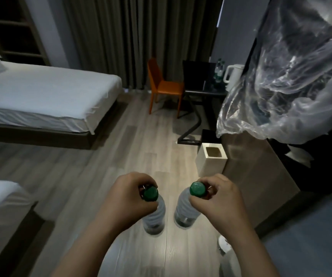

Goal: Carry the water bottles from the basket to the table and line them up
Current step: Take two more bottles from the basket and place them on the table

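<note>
My left hand (128,198) grips the neck of a clear water bottle (154,218) with a green cap, hanging upright above the wooden floor. My right hand (219,198) grips a second clear bottle (184,211) with a green cap the same way, close beside the first. Far ahead stands a dark table (205,90) against the wall. On it stand other water bottles (219,70) beside a white kettle (232,73). No basket is in view.
An orange chair (164,86) stands left of the table. A white square bin (211,161) sits on the floor by a cabinet (261,176) draped with clear plastic (291,76). Two white beds (41,92) lie on the left. Wooden floor (141,146) runs between them and the table.
</note>
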